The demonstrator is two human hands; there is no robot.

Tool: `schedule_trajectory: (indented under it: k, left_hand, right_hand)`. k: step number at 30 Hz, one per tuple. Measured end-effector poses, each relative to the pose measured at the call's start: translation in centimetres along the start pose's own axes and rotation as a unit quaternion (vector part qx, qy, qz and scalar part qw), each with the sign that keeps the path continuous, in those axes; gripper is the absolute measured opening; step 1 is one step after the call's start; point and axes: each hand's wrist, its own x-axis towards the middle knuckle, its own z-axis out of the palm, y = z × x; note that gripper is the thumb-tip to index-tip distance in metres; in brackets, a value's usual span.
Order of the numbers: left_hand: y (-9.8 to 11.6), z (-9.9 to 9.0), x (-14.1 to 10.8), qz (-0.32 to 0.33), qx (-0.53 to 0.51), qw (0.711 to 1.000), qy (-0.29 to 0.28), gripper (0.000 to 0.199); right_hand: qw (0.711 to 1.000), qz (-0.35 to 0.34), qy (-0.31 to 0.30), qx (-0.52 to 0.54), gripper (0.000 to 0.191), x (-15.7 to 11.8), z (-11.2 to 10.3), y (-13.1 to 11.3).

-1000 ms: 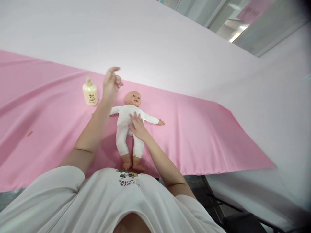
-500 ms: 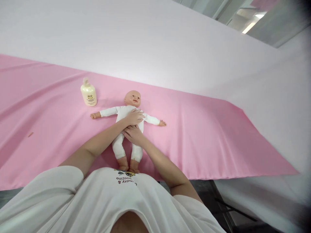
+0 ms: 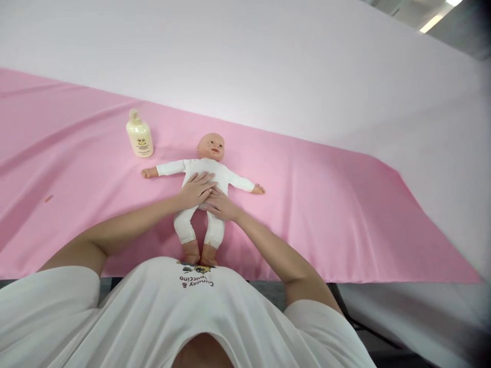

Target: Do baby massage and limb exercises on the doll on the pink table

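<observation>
A baby doll [image 3: 209, 167] with a bald head and a white cloth body lies face up, arms stretched out to both sides and feet toward me. My left hand [image 3: 196, 190] rests flat on the left part of its belly, fingers extended up and to the right. From the right, my right hand [image 3: 220, 203] lies on the lower belly, its fingers pointing left. The fingertips of the two hands meet or overlap at the middle. Neither hand grasps anything. Both palms are hidden against the doll.
A cream pump bottle [image 3: 141, 138] stands beyond the doll's arm on the left. Pink cloth [image 3: 326, 214] with folds covers the table. A small brownish sliver [image 3: 48, 198] lies at far left. Behind the cloth is a white surface [image 3: 245, 61].
My left hand has slid left and down from the doll's chest to its belly. My right hand has shifted a little right. The view has tilted slightly.
</observation>
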Motion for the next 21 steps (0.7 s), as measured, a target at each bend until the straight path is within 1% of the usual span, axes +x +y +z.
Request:
schedule_trajectory:
  k: [2,5,7,9,11,13,14,15,16,17,19,20,21]
  left_hand:
    - [0.1,0.1,-1.2,-0.009,-0.007,1.0,0.003,0.056]
    - [0.1,0.5,-1.9,-0.028,-0.007,0.999,0.014,0.06]
    - [0.3,0.5,-2.0,-0.034,-0.001,0.999,0.02,0.061]
    - [0.6,0.2,-1.8,-0.03,0.012,0.999,0.014,0.062]
    - [0.9,-0.4,-1.4,0.0,0.029,1.0,-0.012,0.061]
    - [1.2,-1.0,-0.6,0.069,0.029,0.995,-0.06,0.056]
    - [1.2,-1.1,0.1,0.111,0.017,0.99,-0.085,0.053]
    - [1.1,-1.2,0.7,0.151,-0.002,0.983,-0.106,0.049]
    - [1.0,-1.0,1.5,0.182,-0.024,0.976,-0.12,0.046]
    - [0.8,-0.7,2.2,0.198,-0.048,0.971,-0.124,0.043]
    - [0.3,0.2,3.3,0.193,-0.092,0.971,-0.11,0.038]
    - [0.1,0.7,3.7,0.175,-0.116,0.974,-0.087,0.036]
    - [-0.1,1.2,3.8,0.148,-0.141,0.978,-0.05,0.035]
  right_hand:
    - [0.999,0.019,0.029,0.009,0.052,-0.5,0.3,1.0]
    - [0.991,0.105,0.082,0.026,0.058,-0.7,0.3,2.0]
    - [0.983,0.151,0.096,0.035,0.055,-0.4,-0.6,2.4]
    - [0.978,0.173,0.108,0.042,0.05,0.3,-2.4,2.5]
    - [0.969,0.19,0.149,0.048,0.047,1.2,-5.0,2.3]
    - [0.962,0.181,0.201,0.039,0.048,2.7,-7.3,2.0]
    - [0.965,0.163,0.203,0.034,0.049,3.6,-8.0,1.9]
    - [0.971,0.141,0.192,0.032,0.049,4.6,-8.3,1.8]
    - [0.979,0.118,0.161,0.03,0.048,5.7,-8.3,1.8]
    - [0.988,0.097,0.121,0.026,0.046,6.8,-7.8,1.8]
    - [0.997,0.063,0.036,0.026,0.042,8.7,-6.2,2.1]
    - [0.997,0.068,0.023,0.031,0.042,9.3,-5.3,2.3]
    - [0.996,0.08,0.029,0.04,0.043,9.8,-4.4,2.5]
